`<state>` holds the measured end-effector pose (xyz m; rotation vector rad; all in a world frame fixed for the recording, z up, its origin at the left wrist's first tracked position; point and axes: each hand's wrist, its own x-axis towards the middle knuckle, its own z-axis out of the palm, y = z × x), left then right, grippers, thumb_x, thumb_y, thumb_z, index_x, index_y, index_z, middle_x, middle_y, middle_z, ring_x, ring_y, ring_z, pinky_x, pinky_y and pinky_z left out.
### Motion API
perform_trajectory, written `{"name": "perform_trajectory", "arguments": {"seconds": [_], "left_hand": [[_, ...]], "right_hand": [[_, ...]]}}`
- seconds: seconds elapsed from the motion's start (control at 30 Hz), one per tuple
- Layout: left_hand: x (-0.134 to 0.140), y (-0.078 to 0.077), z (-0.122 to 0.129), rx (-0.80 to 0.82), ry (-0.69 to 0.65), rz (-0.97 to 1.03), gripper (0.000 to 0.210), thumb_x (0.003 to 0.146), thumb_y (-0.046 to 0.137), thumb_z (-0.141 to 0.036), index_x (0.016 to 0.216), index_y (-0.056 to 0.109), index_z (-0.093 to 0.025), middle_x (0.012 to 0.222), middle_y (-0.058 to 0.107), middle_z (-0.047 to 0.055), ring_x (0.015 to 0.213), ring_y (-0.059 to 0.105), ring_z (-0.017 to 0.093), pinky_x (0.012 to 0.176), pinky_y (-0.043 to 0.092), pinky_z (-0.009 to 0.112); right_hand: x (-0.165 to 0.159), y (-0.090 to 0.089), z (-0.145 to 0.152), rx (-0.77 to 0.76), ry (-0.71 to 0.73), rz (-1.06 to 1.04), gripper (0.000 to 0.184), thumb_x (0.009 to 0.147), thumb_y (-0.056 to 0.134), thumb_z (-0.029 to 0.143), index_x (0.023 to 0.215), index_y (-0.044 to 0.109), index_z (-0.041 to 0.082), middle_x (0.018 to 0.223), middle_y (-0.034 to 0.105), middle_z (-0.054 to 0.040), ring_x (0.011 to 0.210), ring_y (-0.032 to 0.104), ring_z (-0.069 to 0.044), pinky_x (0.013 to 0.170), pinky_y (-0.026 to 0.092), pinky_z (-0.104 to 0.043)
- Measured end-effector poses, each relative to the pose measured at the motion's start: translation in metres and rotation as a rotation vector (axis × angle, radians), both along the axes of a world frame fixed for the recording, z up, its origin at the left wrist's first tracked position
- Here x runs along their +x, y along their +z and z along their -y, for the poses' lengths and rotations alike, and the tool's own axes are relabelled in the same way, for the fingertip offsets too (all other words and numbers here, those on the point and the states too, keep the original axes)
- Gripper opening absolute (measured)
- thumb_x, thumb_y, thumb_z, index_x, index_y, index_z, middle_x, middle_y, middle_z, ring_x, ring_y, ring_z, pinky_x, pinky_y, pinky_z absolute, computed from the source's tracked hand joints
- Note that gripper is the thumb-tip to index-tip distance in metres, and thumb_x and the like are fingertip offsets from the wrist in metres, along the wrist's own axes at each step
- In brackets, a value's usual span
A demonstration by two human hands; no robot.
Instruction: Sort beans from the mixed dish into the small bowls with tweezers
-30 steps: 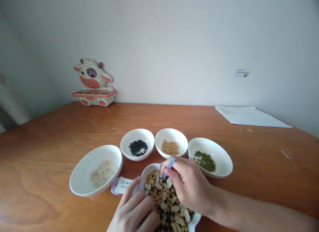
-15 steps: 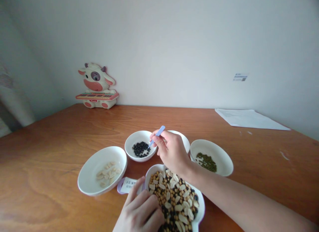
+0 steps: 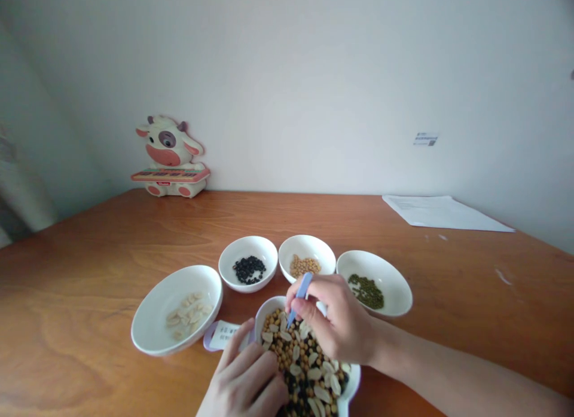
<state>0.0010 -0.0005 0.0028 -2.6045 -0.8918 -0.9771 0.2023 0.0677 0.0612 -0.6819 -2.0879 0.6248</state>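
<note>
The blue tweezers [image 3: 299, 299] stood over the far end of the white dish [image 3: 353, 384], toward the near side of the table [image 3: 81, 303], their long axis steeply slanted: the tips pointed down, nearward and a little left, while the blunt end rose toward the table's far edge. The right hand [image 3: 343, 321] pinched them narrowly between thumb and fingers; whether the tips held a bean, I cannot tell. Half a second earlier they had been at the black beans [image 3: 249, 269], with the hand hiding most of the next bowl; now they were back over the dish, and the yellow beans [image 3: 305, 265] showed again. The left hand [image 3: 249, 378] stayed at the dish's left rim, index finger at the labelled handle [image 3: 219, 336], the other fingers curled; I cannot tell whether it gripped the rim. Peanut halves [image 3: 314, 374] lay among yellow and dark beans in the dish. Around it, a large bowl [image 3: 150, 318] of pale pieces stood left, the black and yellow beans' bowls beyond, and green beans [image 3: 366, 291] right. At the table's far left corner sat a cow toy [image 3: 168, 157]; white papers [image 3: 446, 214] lay by the far right corner
</note>
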Motion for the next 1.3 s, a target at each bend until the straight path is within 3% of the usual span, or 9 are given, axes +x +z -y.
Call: {"name": "perform_trajectory", "arguments": {"seconds": [0.17,0.3,0.4,0.5,0.63,0.83,1.0,1.3], "left_hand": [[0.000,0.006,0.001,-0.019,-0.012,0.008,0.043,0.108,0.028,-0.021,0.071,0.051,-0.021,0.064,0.052,-0.003,0.060,0.057,0.012,0.103,0.050,0.040],[0.000,0.006,0.001,-0.013,-0.007,-0.006,0.041,0.106,0.029,-0.016,0.071,0.051,-0.021,0.065,0.053,-0.003,0.061,0.057,0.013,0.105,0.049,0.042],[0.001,0.005,0.001,-0.015,0.000,-0.014,0.040,0.107,0.030,-0.019,0.073,0.052,-0.021,0.067,0.055,-0.003,0.062,0.058,0.014,0.106,0.047,0.043],[0.001,0.004,0.000,-0.019,-0.013,-0.011,0.041,0.107,0.029,-0.021,0.073,0.052,-0.021,0.067,0.056,-0.003,0.061,0.059,0.014,0.104,0.048,0.043],[0.001,0.004,0.001,-0.032,-0.011,0.015,0.041,0.107,0.031,-0.025,0.073,0.052,-0.021,0.066,0.056,-0.003,0.062,0.059,0.013,0.104,0.049,0.043],[0.001,0.005,0.002,-0.039,0.009,-0.001,0.039,0.106,0.031,-0.020,0.073,0.052,-0.021,0.066,0.055,-0.002,0.062,0.058,0.014,0.102,0.050,0.041],[0.000,0.004,0.001,-0.025,-0.003,-0.010,0.039,0.107,0.031,-0.022,0.074,0.053,-0.021,0.067,0.056,-0.003,0.063,0.058,0.013,0.106,0.047,0.041],[0.000,0.004,0.002,-0.019,-0.002,-0.014,0.036,0.106,0.031,-0.019,0.076,0.052,-0.021,0.068,0.057,-0.003,0.064,0.059,0.013,0.108,0.046,0.041]], "right_hand": [[-0.007,-0.007,-0.001,0.029,0.124,0.165,0.022,0.098,0.048,0.014,0.087,0.068,0.014,0.082,0.073,-0.0084,0.075,0.068,-0.018,0.073,0.054,-0.028],[-0.006,-0.011,-0.001,0.050,0.021,0.215,0.026,0.097,0.043,0.012,0.084,0.065,0.014,0.081,0.071,-0.0099,0.077,0.066,-0.020,0.074,0.053,-0.031],[-0.003,-0.011,0.002,0.084,-0.054,0.275,0.023,0.091,0.045,0.013,0.072,0.058,0.016,0.070,0.065,-0.0084,0.064,0.059,-0.019,0.061,0.048,-0.031],[-0.002,-0.011,0.003,0.083,0.061,0.312,0.023,0.085,0.052,0.015,0.063,0.051,0.020,0.060,0.060,-0.0041,0.054,0.051,-0.016,0.053,0.041,-0.029],[-0.001,-0.006,-0.001,0.024,0.255,0.227,0.026,0.090,0.054,0.013,0.065,0.059,0.019,0.067,0.069,-0.0040,0.062,0.061,-0.016,0.063,0.049,-0.027],[0.003,0.007,-0.006,-0.009,0.070,0.248,0.022,0.093,0.056,0.012,0.078,0.070,0.017,0.084,0.075,-0.0065,0.076,0.068,-0.017,0.074,0.053,-0.029],[0.001,0.002,-0.001,-0.023,-0.097,0.194,0.020,0.093,0.053,0.013,0.081,0.069,0.015,0.078,0.071,-0.0061,0.070,0.065,-0.017,0.068,0.050,-0.028],[-0.002,-0.006,0.004,-0.045,-0.021,0.017,0.018,0.095,0.050,0.014,0.085,0.064,0.015,0.072,0.065,-0.0027,0.061,0.058,-0.013,0.070,0.051,-0.025]]}}
